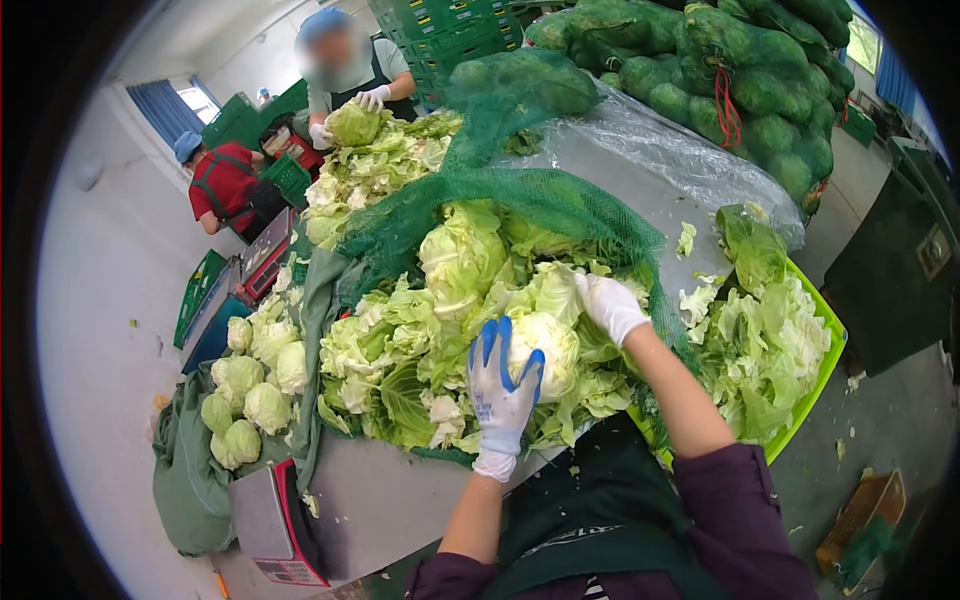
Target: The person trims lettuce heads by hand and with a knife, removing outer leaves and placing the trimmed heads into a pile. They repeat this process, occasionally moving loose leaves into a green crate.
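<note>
Head view, nearest first: past the dark apron, the left hand lies spread, blue fingertips apart, against the near left side of a pale cabbage. That cabbage sits at the front of a heap of loose leaves on the desk. Just beyond it, the right hand is bent in toward an outer leaf; its fingertips are partly lost among the greens, so I can't tell whether they pinch it.

To me it looks like stripping outer leaves. I'd keep the left palm firm so the head can't roll, take each leaf low near the stem and peel it away from the steadying hand. Pulling from the frilly edge would probably just tear it.

On the person's right, a lime crate full of leaves is handy for scraps; to the left, paler heads lie grouped on cloth. Green netting rings the heap behind, and could snag fingers. Farther off, a co-worker handles another cabbage, with netted sacks piled across from them.
</note>
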Available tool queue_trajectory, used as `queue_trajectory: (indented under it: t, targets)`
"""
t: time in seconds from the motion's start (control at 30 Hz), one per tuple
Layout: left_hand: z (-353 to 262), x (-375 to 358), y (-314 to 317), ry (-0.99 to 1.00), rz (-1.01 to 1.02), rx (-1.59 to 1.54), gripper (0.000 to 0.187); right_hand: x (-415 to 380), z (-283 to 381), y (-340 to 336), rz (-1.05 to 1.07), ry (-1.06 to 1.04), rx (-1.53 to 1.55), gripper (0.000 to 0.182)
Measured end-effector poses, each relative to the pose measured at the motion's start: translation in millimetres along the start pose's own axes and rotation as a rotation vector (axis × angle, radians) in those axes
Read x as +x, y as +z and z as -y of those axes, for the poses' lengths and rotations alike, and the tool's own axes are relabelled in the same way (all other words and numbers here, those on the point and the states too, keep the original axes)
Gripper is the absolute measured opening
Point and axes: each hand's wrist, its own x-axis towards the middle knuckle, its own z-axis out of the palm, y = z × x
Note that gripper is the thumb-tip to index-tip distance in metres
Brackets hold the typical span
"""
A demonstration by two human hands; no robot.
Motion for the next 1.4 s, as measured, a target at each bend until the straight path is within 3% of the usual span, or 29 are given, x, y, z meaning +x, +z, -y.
queue_trajectory:
  t: [0.03, 0.17, 0.23, 0.27, 0.3, 0.4, 0.47, 0.53, 0.6, 0.63, 0.73, 0.8, 0.87, 0.93, 1.03, 1.07, 1.13, 1.33, 1.4]
  targets:
    - [5, -5, -1, -0.048, 0.001, -0.117, 0.054, 25, -26, 18, 0.013, -0.039, -0.004, 0.062]
    - [42, -20, -15, -0.261, 0.04, -0.741, 0.064, 27, -27, 15, 0.036, -0.084, -0.025, 0.062]
    - [53, -28, -24, -0.303, -0.011, -0.964, 0.061, 10, -18, 10, -0.241, 0.153, 0.044, 0.057]
    - [56, -30, -28, -0.304, -0.015, -1.01, 0.062, -2, -13, 12, -0.411, 0.144, 0.079, 0.056]
    - [57, -30, -29, -0.305, -0.014, -1.006, 0.062, -26, 4, 1, -0.425, 0.055, 0.093, 0.056]
    - [51, -29, -35, -0.36, -0.038, -0.961, 0.062, -93, 51, 6, -0.142, -0.133, 0.151, 0.087]
    - [38, -11, -49, -0.134, 0.176, -0.205, 0.06, -101, 59, 36, -0.065, -0.191, 0.107, 0.091]
    - [24, 8, -50, -0.162, 0.213, -0.136, 0.058, -91, 44, 60, -0.128, -0.217, 0.243, 0.084]
    - [25, 22, -47, 0.126, 0.082, -0.111, 0.055, -94, 47, 48, -0.048, -0.204, 0.317, 0.078]
    - [27, 21, -43, 0.124, 0.084, -0.113, 0.055, -94, 47, 43, 0.025, -0.193, 0.393, 0.072]
    - [40, 23, -24, -0.107, 0.262, -0.509, 0.049, -85, 37, 52, -0.075, -0.193, 0.496, 0.058]
    - [33, 18, -28, -0.058, 0.256, -0.463, 0.048, -82, 34, 48, -0.123, -0.169, 0.668, 0.04]
    - [30, 17, -33, -0.5, 0.17, -0.916, 0.045, -71, 9, 34, 0.019, 0.186, 0.852, 0.025]
    - [51, 11, -28, -0.393, 0.138, -0.88, 0.044, -58, -30, 66, -0.271, -0.122, 0.577, 0.043]
    - [34, 1, -28, -0.445, 0.012, -1.092, 0.048, -107, 34, 32, -0.109, -0.114, 0.129, 0.074]
    - [33, -2, -25, -0.45, 0.018, -1.092, 0.048, -120, 56, 21, -0.053, -0.121, 0.097, 0.072]
    - [34, 1, -17, -0.28, 0.069, -0.571, 0.062, -126, 66, 31, -0.032, -0.14, 0.062, 0.071]
    - [8, -6, -13, -0.148, -0.011, -0.228, 0.05, -101, 50, 25, -0.158, -0.115, 0.028, 0.046]
    - [-1, -8, -15, -0.094, -0.044, -0.127, 0.047, -67, 13, 34, -0.188, -0.106, -0.017, 0.053]
